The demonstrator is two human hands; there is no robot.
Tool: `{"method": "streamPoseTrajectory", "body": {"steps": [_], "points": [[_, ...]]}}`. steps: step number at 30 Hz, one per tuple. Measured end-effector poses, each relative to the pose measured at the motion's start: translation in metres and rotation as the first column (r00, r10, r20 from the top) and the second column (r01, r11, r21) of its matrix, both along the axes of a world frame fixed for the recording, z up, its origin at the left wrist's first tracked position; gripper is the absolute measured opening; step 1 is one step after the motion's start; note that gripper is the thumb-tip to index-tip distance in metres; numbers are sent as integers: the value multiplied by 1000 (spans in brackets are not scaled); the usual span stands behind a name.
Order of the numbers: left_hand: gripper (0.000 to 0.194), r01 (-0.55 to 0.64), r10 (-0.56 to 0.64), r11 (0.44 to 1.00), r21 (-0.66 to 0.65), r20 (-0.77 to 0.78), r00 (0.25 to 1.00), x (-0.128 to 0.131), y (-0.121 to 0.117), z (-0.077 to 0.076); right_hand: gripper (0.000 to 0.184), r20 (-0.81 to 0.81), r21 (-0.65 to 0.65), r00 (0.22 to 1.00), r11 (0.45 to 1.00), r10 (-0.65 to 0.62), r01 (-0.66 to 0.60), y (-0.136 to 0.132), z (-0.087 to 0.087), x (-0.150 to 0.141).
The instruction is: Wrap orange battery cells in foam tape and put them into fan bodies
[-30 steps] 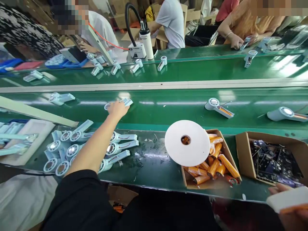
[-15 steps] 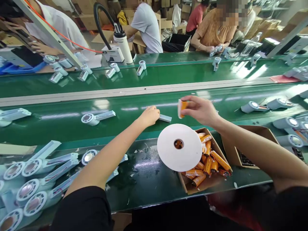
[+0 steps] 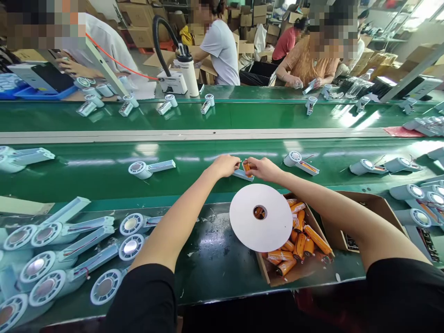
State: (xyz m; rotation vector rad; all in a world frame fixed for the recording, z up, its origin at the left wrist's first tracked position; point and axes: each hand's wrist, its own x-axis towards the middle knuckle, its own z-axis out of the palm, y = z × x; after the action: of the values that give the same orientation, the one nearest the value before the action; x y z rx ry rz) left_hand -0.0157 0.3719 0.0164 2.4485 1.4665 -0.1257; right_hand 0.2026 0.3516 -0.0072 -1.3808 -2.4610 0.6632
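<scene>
My right hand (image 3: 266,169) pinches an orange cylindrical battery (image 3: 247,168), tilted over the open handle of a pale blue housing (image 3: 244,175) on the green belt. My left hand (image 3: 226,165) is closed at the housing's other end and covers its round head. A small bit, perhaps a wire end, shows at its fingertips. Just in front of both hands lies a large white reel (image 3: 256,236) with a hole in its middle. It partly covers a cardboard box (image 3: 266,273) full of loose orange batteries (image 3: 301,245).
Similar pale blue housings lie on the belt to the left (image 3: 140,169) and right (image 3: 293,159). Several more are piled on the bench at left (image 3: 48,282). A second cardboard box (image 3: 374,203) stands under my right forearm. Co-workers sit across the belt.
My right hand has moved left and down with the battery, from above the reel to the housing's handle. My left hand stays at the housing. Another housing at right is now uncovered.
</scene>
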Motion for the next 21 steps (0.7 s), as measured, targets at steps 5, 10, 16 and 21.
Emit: {"method": "streamPoseTrajectory", "body": {"steps": [5,10,16,21], "points": [[21,-54,54,998,12,42,998,11,1,-9,42,437,63,895,989,93,-133,1,7,-7],[17,-117,114,993,23,103,988,16,-7,0,47,523,45,831,968,190,-249,4,5,-22],[44,-25,-29,986,165,320,947,7,-85,39,30,451,71,861,951,238,-300,17,4,-13],[73,523,-555,831,191,207,806,-5,-186,53,34,353,161,935,981,43,-106,3,18,14]]}}
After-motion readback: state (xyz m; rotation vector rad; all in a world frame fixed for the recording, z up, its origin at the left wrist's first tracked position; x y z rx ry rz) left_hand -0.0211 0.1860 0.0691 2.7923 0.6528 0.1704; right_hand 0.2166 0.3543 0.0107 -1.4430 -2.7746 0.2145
